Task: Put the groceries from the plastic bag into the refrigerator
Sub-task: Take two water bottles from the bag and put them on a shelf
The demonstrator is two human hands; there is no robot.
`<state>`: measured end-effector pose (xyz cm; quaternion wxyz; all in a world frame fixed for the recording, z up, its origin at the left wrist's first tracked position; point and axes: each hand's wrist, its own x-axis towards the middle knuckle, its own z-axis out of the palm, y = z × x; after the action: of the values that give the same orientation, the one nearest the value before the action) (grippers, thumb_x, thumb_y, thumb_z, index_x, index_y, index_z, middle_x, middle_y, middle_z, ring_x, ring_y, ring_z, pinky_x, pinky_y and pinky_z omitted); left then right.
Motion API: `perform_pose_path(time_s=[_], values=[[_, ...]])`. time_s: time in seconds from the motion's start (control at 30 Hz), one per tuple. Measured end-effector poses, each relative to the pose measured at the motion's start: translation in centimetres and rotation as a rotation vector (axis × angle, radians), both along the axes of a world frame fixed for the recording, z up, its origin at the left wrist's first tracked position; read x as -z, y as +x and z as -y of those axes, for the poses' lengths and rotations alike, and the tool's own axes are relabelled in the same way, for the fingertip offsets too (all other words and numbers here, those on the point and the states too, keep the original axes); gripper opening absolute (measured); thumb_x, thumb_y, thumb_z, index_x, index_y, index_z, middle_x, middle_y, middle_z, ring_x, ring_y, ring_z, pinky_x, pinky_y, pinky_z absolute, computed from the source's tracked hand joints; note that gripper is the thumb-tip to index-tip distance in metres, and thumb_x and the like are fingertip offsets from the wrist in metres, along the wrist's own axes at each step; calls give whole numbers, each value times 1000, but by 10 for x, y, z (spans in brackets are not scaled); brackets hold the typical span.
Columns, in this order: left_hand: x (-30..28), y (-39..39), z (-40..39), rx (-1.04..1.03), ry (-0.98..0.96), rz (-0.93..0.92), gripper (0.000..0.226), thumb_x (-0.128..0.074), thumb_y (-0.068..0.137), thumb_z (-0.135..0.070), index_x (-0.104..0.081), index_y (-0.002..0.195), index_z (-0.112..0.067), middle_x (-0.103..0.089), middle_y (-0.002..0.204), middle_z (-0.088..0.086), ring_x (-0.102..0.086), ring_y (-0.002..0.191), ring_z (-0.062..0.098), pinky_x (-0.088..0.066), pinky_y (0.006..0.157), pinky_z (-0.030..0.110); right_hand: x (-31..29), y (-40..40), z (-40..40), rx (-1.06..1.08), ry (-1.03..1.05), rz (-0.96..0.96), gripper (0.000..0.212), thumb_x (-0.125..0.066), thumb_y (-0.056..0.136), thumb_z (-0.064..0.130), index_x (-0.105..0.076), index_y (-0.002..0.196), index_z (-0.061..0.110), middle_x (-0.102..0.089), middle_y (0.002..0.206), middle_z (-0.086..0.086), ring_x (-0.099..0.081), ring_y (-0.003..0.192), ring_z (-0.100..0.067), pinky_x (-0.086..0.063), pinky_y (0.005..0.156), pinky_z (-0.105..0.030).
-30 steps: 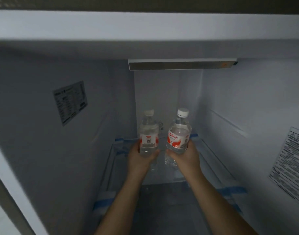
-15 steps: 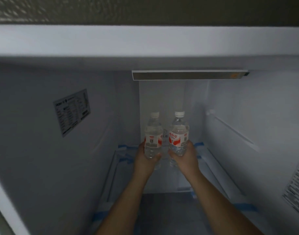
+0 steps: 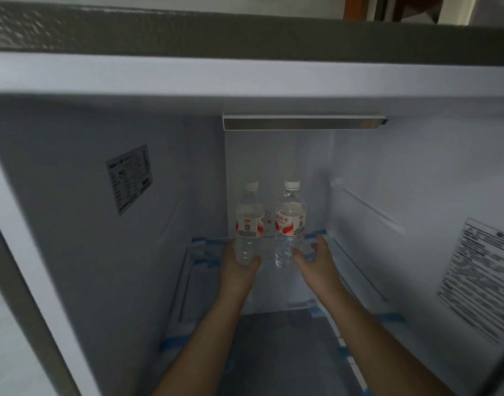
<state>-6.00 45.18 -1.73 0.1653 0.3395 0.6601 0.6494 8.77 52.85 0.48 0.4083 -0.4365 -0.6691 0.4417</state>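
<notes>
Two clear water bottles with red-and-white labels and white caps stand upright side by side at the back of the refrigerator's glass shelf [image 3: 356, 270]. My left hand [image 3: 238, 265] grips the lower part of the left bottle [image 3: 249, 221]. My right hand [image 3: 316, 260] has its fingers spread and loose around the base of the right bottle [image 3: 290, 221], the thumb near its front; the grip looks released. The plastic bag is out of view.
The refrigerator compartment is dim, with a light bar [image 3: 302, 124] on the ceiling at the back. A sticker [image 3: 130, 178] sits on the left wall and a printed sheet [image 3: 482, 275] on the right wall. Blue tape strips mark the shelf edges.
Both hands pushed the bottles further back and set them upright on the shelf. My right hand has loosened its fingers from the right bottle. The camera tilted up.
</notes>
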Motion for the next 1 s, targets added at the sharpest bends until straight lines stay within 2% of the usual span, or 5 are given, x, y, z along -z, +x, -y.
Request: perform_pose_path(time_s=[0.17,0.53,0.77,0.87,1.0], values=[[13,15,34,29,-68,-147,54,-68,81,-10,-50,131,-23,-60,124,-3,-57,114,16,-43,94,25,3,28,29,-27,-1,234,79,-57,91,46,-16,153,20,-32,155,-6,-36,138,-25,-30,112,-39],[26,51,96,-16,-589,-883,62,-48,93,-43,-31,149,-24,-35,155,4,-31,142,28,-28,114,40,30,68,89,113,521,856,59,-32,97,50,-40,144,14,-45,146,-12,-41,135,-30,-31,112,-42],[15,76,143,-108,-673,-1072,57,-43,86,-40,-53,135,-14,-56,136,15,-49,128,36,-38,107,53,40,92,130,8,527,884,74,-10,88,52,-50,139,17,-46,147,-11,-39,138,-34,-29,112,-50],[13,101,165,-102,-751,-1122,57,-47,92,-40,-43,144,-17,-46,147,10,-37,140,32,-26,116,50,49,108,154,-31,534,869,63,-22,91,48,-58,131,16,-54,140,-12,-48,131,-35,-37,106,-53],[24,139,199,-134,-796,-1132,53,-54,83,-41,-59,130,-17,-61,133,11,-53,128,32,-41,104,51,60,134,173,-87,516,817,67,-21,88,48,-54,135,13,-50,143,-16,-43,134,-37,-33,109,-53]])
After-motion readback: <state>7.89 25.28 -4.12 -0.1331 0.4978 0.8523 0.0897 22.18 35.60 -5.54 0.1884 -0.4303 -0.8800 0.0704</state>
